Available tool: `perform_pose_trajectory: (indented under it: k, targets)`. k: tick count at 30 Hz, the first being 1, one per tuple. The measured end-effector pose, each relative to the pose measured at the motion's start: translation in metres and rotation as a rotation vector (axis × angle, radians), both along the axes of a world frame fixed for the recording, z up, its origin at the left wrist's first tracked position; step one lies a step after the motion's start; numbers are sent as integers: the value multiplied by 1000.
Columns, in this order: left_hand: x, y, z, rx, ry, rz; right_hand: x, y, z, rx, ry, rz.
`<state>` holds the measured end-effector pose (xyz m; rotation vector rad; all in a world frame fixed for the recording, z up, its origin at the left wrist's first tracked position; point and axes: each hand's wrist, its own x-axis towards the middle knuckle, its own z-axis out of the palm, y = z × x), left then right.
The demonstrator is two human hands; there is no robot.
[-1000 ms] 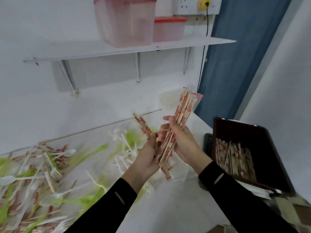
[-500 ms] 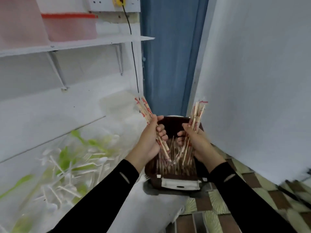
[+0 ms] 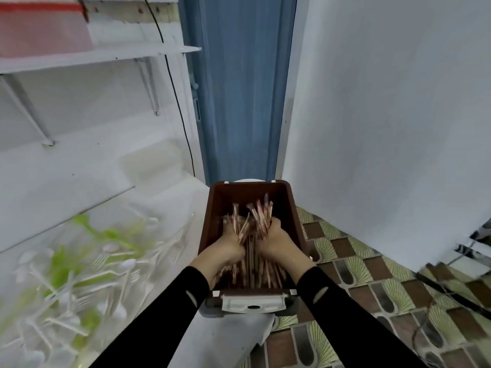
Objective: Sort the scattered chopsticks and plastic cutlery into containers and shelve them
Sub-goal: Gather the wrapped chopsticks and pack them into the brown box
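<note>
At the far left a white shelf (image 3: 106, 55) is fixed on the wall. On it stands a pink container (image 3: 39, 30) with a red lid, cut off by the picture edge. Below it, on the white counter (image 3: 228, 338), the plastic cutlery (image 3: 79, 266) lies scattered: white forks and spoons mixed with some green pieces, all rather blurred. A black cable (image 3: 176, 102) runs down the wall beside a blue door (image 3: 239, 88). At the right end of the counter, in front of the door, stands the brown container (image 3: 220, 200), open on top, with a white latch (image 3: 252, 304) on its near side. Many loose chopsticks (image 3: 252, 272) in red-printed paper wrappers lie lengthwise on its bottom. Both hands are inside this container, close beside each other, and black sleeves (image 3: 172, 314) reach to the wrists. The left hand (image 3: 225, 248) has its fingers curled round a bundle of chopsticks (image 3: 240, 228), whose ends point up and away from the person. The right hand (image 3: 276, 241) has its fingers closed round a second bundle (image 3: 263, 212), which stands higher and more upright. The lower ends of both bundles go down among the loose chopsticks. To the right are a plain white wall (image 3: 385, 102) and a floor (image 3: 372, 277) of brown and patterned tiles.
</note>
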<state>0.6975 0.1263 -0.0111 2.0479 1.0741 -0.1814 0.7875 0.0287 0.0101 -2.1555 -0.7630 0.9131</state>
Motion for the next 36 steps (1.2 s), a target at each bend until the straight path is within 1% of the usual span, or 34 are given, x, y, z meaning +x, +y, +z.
perform_pose_trajectory:
  k: [3, 5, 8, 11, 12, 14, 17, 19, 22, 26, 29, 31, 32, 34, 36]
  targets:
    - [-3, -11, 9, -49, -3, 43, -3, -1, -3, -107, -65, 64]
    - [-5, -15, 11, -19, -41, 37, -5, -4, -3, -84, -88, 78]
    - [-8, -16, 9, 16, -125, 36, -7, -7, 0, 7, -158, 62]
    - [-12, -19, 5, 49, -163, -8, -9, -5, -7, -10, -266, 85]
    - [-13, -19, 5, 60, -146, -12, -9, -5, -9, -30, -291, 99]
    - [-10, -15, 0, 169, -76, -32, -9, -4, -11, -63, -314, 123]
    - [-8, -9, -5, 280, -19, -28, -8, -3, -13, -40, -375, 127]
    - [-7, -10, -8, 307, 37, -106, -8, -2, -13, -116, -426, 185]
    - [-8, -11, -9, 343, 84, -185, -8, 0, -14, -259, -432, 280]
    - [-7, -11, -5, 388, 118, -137, -6, 2, -14, -306, -413, 269]
    - [-6, -13, -2, 393, 120, -80, -4, 5, -14, -256, -424, 218]
    - [-7, -14, 1, 385, 67, -62, -4, 6, -13, -177, -430, 255]
    - [-7, -13, 3, 395, -17, -60, -4, 6, -12, -145, -418, 290]
    - [-11, -15, 11, 437, -258, -50, -5, 5, -11, -125, -389, 348]
    - [-20, -18, 23, 467, -447, -40, -5, 3, -9, -141, -421, 349]
